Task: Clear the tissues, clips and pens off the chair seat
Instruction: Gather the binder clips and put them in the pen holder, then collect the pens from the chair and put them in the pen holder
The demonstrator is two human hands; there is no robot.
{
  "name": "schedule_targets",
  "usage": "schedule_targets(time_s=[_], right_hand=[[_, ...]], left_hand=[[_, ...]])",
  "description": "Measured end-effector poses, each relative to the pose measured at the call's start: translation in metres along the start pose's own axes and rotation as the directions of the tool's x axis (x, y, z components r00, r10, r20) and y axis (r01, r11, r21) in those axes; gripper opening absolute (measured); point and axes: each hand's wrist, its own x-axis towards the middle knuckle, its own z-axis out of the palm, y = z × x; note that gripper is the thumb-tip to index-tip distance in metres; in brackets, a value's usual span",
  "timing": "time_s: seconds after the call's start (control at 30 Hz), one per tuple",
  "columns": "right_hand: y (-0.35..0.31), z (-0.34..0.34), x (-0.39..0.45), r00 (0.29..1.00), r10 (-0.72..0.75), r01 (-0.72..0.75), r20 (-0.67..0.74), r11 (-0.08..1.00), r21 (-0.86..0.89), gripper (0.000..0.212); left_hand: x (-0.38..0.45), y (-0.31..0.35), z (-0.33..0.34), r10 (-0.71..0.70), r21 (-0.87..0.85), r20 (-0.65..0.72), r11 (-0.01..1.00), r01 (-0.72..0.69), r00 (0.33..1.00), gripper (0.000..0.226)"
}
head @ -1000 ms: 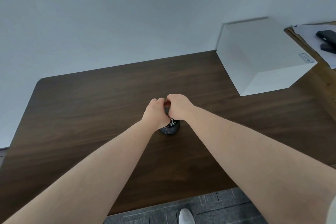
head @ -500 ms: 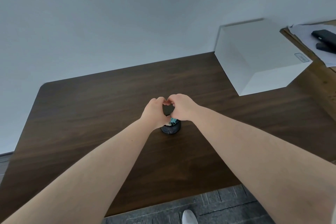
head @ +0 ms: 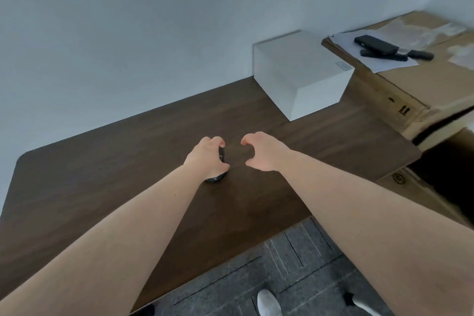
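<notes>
A small dark round holder point(head: 216, 177) stands on the brown wooden table point(head: 128, 167), mostly hidden behind my left hand point(head: 207, 158), whose fingers curl around it. Its contents are covered. My right hand point(head: 261, 151) hovers just to the right of the holder, apart from it, fingers curved and spread with nothing in them. No chair seat, tissues or pens show in this view.
A white box point(head: 302, 72) sits at the table's back right by the wall. Cardboard boxes point(head: 423, 84) stand to the right, with papers and black devices point(head: 375, 43) on top. Grey carpet point(head: 295, 264) and my white shoe point(head: 268, 303) lie below the table's front edge.
My two hands were pressed together over the holder; now the right hand has pulled away to the right and opened. The view has swung to the right.
</notes>
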Motion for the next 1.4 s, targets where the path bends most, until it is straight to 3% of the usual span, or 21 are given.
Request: schedule_targets(time_s=[0.33, 0.73, 0.93, 1.17, 1.4], right_hand=[[0.111, 0.008, -0.152, 0.943, 0.331, -0.326, -0.022, 0.938, 0.119, 0.06], [0.319, 0.028, -0.349, 0.702, 0.71, -0.657, -0.06, 0.678, 0.331, 0.067], [0.416, 0.066, -0.463, 0.512, 0.858, -0.776, 0.043, 0.44, 0.453, 0.07], [0.474, 0.135, -0.556, 0.174, 0.966, -0.812, 0.192, 0.03, 0.583, 0.058], [0.513, 0.196, -0.596, -0.092, 0.941, -0.726, 0.325, -0.287, 0.625, 0.044]], left_hand=[[-0.041, 0.134, 0.067, 0.337, 0.092, 0.19, 0.929, -0.359, 0.922, 0.058], [-0.076, 0.378, 0.21, 0.555, 0.208, 0.542, 0.639, -0.74, 0.631, 0.075], [-0.115, 0.494, 0.316, 0.559, 0.208, 0.681, 0.471, -0.857, 0.473, 0.083], [-0.164, 0.571, 0.435, 0.558, 0.155, 0.781, 0.259, -0.953, 0.279, 0.074], [-0.186, 0.622, 0.527, 0.57, 0.135, 0.796, 0.161, -0.978, 0.204, 0.055]])
